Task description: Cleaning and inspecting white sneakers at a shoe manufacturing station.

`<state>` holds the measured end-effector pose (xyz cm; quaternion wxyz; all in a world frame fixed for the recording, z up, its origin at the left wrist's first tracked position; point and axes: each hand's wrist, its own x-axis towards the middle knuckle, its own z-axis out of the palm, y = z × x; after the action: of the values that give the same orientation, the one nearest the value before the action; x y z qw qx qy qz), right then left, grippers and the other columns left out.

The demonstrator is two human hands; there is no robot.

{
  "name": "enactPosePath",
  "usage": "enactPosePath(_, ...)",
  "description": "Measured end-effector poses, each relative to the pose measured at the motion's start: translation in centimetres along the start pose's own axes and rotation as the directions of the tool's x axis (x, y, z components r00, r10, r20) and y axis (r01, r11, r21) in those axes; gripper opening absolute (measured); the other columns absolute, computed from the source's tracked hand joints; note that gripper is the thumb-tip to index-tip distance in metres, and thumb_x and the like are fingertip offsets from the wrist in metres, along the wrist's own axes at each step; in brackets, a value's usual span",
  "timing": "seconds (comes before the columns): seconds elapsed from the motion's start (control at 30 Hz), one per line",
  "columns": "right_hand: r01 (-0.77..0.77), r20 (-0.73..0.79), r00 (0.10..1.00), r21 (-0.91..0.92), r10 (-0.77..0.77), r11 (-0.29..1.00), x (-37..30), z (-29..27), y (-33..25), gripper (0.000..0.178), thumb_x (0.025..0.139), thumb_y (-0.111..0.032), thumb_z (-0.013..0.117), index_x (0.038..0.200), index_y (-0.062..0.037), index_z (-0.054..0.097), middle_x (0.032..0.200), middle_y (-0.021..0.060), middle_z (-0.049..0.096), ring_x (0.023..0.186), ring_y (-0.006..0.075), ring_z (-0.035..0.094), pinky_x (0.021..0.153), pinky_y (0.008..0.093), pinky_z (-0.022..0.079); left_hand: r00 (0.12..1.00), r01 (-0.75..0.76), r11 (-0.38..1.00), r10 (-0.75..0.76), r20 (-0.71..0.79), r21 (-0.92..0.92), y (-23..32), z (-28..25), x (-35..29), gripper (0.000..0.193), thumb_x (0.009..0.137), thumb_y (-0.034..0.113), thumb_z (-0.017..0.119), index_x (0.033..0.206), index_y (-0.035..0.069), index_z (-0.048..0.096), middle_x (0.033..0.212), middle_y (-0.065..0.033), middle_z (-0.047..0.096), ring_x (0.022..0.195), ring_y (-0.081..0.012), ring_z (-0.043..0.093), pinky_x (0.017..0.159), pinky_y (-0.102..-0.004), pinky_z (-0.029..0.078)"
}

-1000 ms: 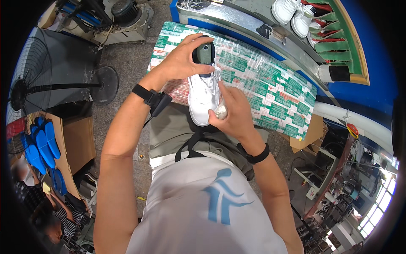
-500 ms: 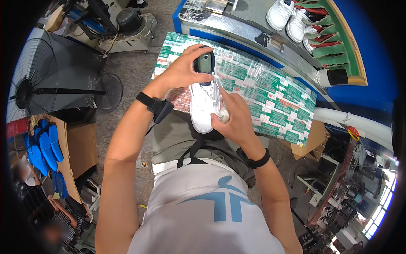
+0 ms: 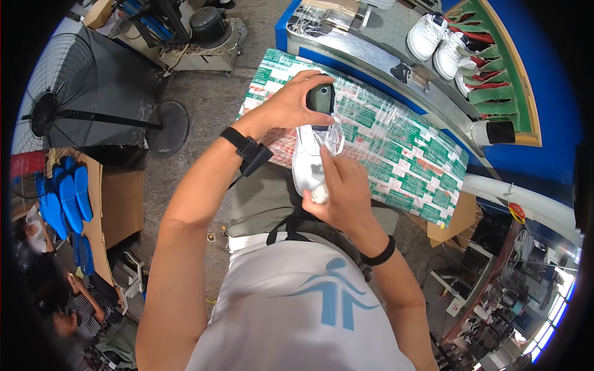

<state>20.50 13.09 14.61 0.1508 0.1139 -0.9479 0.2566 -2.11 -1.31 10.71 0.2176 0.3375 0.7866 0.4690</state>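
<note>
Holds a white lace-up shoe (image 3: 304,168) in both hands in front of the lap, toe toward the body and heel end away, across the near edge of a green-and-white film-wrapped surface (image 3: 405,162). Grips the far end with the left hand (image 3: 288,106), thumb hooked in just above the laces (image 3: 336,128), fingers bent round the dark-edged, grey-green part (image 3: 321,99) at the top; opens that hand no wider than the shoe itself. Lays the right hand (image 3: 346,191) along the shoe's right side, index finger stretched up toward the laces, thumb down by the toe. Pinches a small whitish wad (image 3: 320,193) between right thumb and fingers, close against the toe. Cannot quite tell, from above, whether resting the shoe on the legs or holding it clear. Wears a black strapped device (image 3: 250,156) on the left wrist and a black wristband (image 3: 378,253) on the right. Faces a metal-edged bench (image 3: 365,60) beyond the wrapped surface, with white shoes (image 3: 424,40) in a row beside a wood-framed rack (image 3: 492,97) of green and red flaps. Has, to the left, a standing fan (image 3: 44,114), blue sole-shaped pieces (image 3: 67,198) beside a cardboard box (image 3: 124,205), and a co-worker in stripes (image 3: 83,306).
</note>
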Motion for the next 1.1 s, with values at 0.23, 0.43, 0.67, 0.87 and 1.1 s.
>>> enactPosePath(0.23,-0.013,0.037,0.999,-0.042,0.015,0.999,2.2,3.2,0.8,0.084,0.076,-0.031,0.091,0.144,0.0087,0.062,0.105,0.0170,0.060,0.096,0.0380,0.061,0.084,0.0501,0.049,1.000,0.005,1.000,-0.004,-0.005,0.006,0.2,-0.1,0.1,0.095,0.081,0.033,0.103,0.163,0.018,0.058,0.175,-0.0192,0.038,0.163,-0.0409,0.040,0.128,-0.0508,0.045)
enactPosePath(0.43,-0.108,0.107,0.990,0.193,0.089,0.975,2.6,2.3,-1.9,0.082,0.077,-0.029,0.092,0.142,0.0107,0.062,0.103,0.0217,0.064,0.094,0.0429,0.064,0.082,0.0532,0.052,0.999,0.001,0.999,0.000,-0.036,0.035,-0.6,-2.3,-0.5,0.098,0.077,0.035,0.103,0.162,0.012,0.059,0.172,-0.0219,0.042,0.162,-0.0414,0.040,0.131,-0.0499,0.041)
enactPosePath(0.67,-0.100,0.087,0.993,0.176,0.086,0.979,-1.6,2.4,0.9,0.086,0.076,-0.029,0.091,0.149,0.0071,0.062,0.111,0.0241,0.068,0.100,0.0464,0.067,0.086,0.0543,0.054,0.985,-0.161,0.985,0.157,-0.069,-0.054,-2.5,1.5,0.7,0.099,0.074,0.039,0.101,0.159,0.008,0.060,0.165,-0.0265,0.049,0.155,-0.0468,0.045,0.128,-0.0532,0.041)
enactPosePath(0.87,-0.176,0.131,0.981,0.259,0.146,0.950,-1.5,1.3,0.1,0.084,0.078,-0.030,0.090,0.147,0.0075,0.064,0.105,0.0208,0.068,0.095,0.0410,0.067,0.085,0.0504,0.055,0.998,-0.051,0.998,0.051,0.022,0.027,-0.8,0.6,-0.1,0.107,0.077,0.044,0.101,0.168,0.019,0.052,0.174,-0.0262,0.036,0.161,-0.0483,0.037,0.131,-0.0554,0.037)
enactPosePath(1.1,-0.101,-0.131,0.982,0.239,0.135,0.966,-0.7,0.6,1.9,0.082,0.079,-0.022,0.086,0.151,0.0064,0.059,0.111,0.0226,0.067,0.101,0.0431,0.067,0.089,0.0514,0.055,0.962,0.149,0.988,-0.138,0.238,-0.032,4.0,-8.6,6.5,0.150,0.087,0.037,0.100,0.178,0.000,-0.012,0.184,-0.0346,0.017,0.165,-0.0399,0.038,0.134,-0.0479,0.037)
